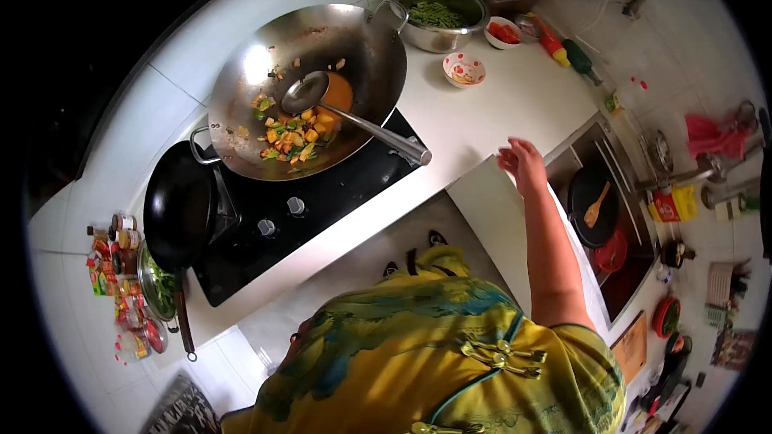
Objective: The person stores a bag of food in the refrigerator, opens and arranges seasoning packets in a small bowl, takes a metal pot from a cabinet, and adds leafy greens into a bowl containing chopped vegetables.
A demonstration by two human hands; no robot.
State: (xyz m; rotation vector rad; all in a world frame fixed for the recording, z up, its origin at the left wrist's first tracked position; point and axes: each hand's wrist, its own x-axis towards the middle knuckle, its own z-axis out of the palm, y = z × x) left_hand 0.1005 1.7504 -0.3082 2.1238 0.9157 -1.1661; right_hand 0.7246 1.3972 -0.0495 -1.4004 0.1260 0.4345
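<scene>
My right hand (524, 165) is held over the counter edge beside the sink, fingers loosely spread and holding nothing. My left hand is not visible. On the black stove (322, 201) stands a large metal wok (233, 104) containing cut vegetables (297, 137) and orange liquid. A metal ladle (370, 127) rests in it, its handle reaching over the rim toward the counter front. Several small pieces stick to the wok's wall. Behind my hand, a red-spotted bowl (464, 70) holds a little pale food.
A black pan (173, 201) stands left of the wok. Behind are a metal pot (442, 36) of green vegetables and a bowl of red pieces (503, 32). The sink (635, 273) at right holds a dark pan (593, 201) with a wooden spatula (597, 205). Bottles stand at far left.
</scene>
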